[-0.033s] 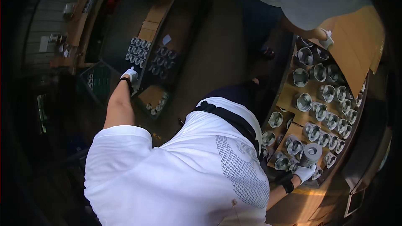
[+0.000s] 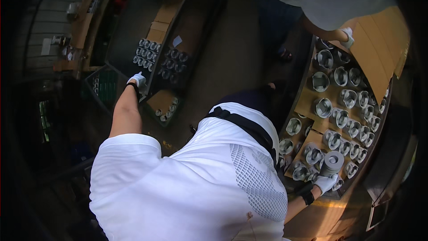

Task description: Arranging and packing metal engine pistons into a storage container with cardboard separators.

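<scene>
"Piston in hand: where is it?"

"At the near end of the piston table, crowded by other pistons. Its ribbed body shows below a round top, and I can't tell whether it clears its neighbours."

"And the grip?"

"The gloved right hand holds it low on the near side, some fingertips hidden. The gloved left hand is stretched out well left of the piston table, just beside a separate group of pistons. Whether it grips anything, I can't tell."

"How would you handle it?"

"I'd want a firm, even hold on the body and a straight lift before any sideways move. Metal rims stand close, so a tilt could knock one."

"What's in the way?"

"Mostly those neighbours. Over the piston table's far end, a co-worker's gloved hand touches a large cardboard sheet, which hides part of that end. I'd stay clear of it."
</scene>
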`<state>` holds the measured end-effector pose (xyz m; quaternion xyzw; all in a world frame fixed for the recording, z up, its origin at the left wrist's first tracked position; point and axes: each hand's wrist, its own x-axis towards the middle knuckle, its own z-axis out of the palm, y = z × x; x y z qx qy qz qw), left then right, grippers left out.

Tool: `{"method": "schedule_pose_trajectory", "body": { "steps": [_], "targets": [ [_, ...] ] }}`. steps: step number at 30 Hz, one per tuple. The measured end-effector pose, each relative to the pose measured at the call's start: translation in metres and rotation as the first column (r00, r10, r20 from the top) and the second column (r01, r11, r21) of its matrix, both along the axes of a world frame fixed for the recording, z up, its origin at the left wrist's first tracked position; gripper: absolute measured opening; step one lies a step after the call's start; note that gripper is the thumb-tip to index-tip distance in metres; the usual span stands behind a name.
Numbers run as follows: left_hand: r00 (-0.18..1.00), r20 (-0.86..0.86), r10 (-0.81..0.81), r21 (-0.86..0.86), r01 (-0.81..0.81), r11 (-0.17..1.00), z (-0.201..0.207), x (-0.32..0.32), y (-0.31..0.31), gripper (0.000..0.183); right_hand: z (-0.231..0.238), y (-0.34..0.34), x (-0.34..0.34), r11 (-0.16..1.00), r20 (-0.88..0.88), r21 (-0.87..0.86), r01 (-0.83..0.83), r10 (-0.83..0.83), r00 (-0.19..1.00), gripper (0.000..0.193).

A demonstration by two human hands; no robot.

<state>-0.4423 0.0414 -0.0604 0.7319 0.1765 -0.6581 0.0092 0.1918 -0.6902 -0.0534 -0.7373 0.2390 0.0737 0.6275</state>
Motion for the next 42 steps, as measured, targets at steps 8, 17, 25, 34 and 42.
{"method": "schedule_pose_trajectory", "body": {
  "steps": [8,17,25,34,42],
  "targets": [
    [0.857,0.254,-0.448,0.178,0.414,0.893,0.006,-0.086,0.058,0.031,0.015,0.038,0.018,0.926,-0.128,0.342,0.160,-0.122,0.984,0.041],
    [0.915,0.226,0.333,0.148,-0.370,0.917,-0.013,-0.038,0.059,0.033,0.076,0.077,-0.032,0.878,-0.118,0.323,0.354,-0.333,0.935,0.041],
    [0.904,0.122,0.411,0.231,-0.428,0.874,0.022,0.051,0.063,0.041,0.009,0.003,-0.046,0.874,0.012,0.420,0.243,-0.273,0.962,0.037],
    [0.996,0.092,0.004,0.185,-0.021,0.983,0.071,0.139,0.049,0.040,0.007,0.008,-0.088,0.757,0.000,0.543,0.363,-0.433,0.901,0.041],
    [0.859,0.091,-0.503,0.037,0.502,0.864,0.074,0.339,-0.002,0.031,0.043,0.043,-0.081,0.698,0.001,0.544,0.465,-0.555,0.832,0.040]
  ]
}}
